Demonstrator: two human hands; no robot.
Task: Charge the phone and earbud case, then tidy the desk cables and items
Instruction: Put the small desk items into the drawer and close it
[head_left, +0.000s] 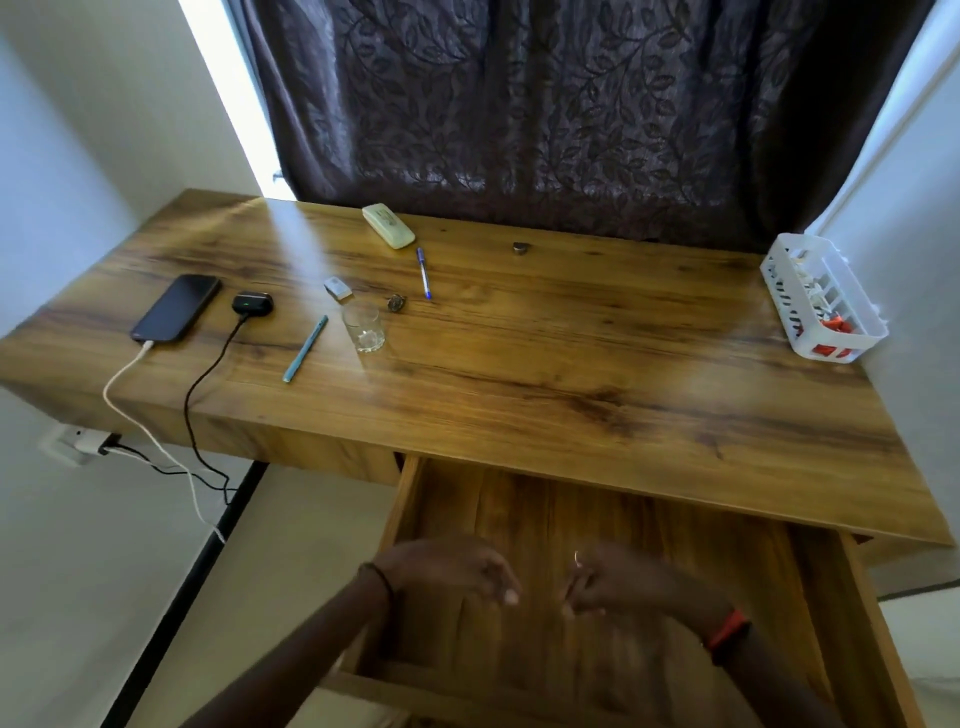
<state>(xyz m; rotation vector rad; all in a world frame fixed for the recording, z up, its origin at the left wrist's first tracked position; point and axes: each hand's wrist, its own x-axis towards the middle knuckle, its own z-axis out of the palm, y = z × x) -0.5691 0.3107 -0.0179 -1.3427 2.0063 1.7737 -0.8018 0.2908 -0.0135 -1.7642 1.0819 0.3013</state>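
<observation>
A black phone (175, 307) lies at the desk's left end with a white cable (124, 384) plugged into it. Beside it sits a black earbud case (252, 303), green light on, with a black cable (205, 374) attached. Both cables hang over the front edge towards a wall socket (83, 445). My left hand (457, 571) and my right hand (613, 582) hover over the pulled-out wooden drawer (810, 613), fingers loosely curled, nothing visible in either.
On the desk top (571, 364) lie a teal pen (305, 349), a blue pen (424, 273), an empty glass (363, 327), an eraser (338, 289), a pale glasses case (388, 225) and two small dark objects. A white basket (823, 296) stands at the right end.
</observation>
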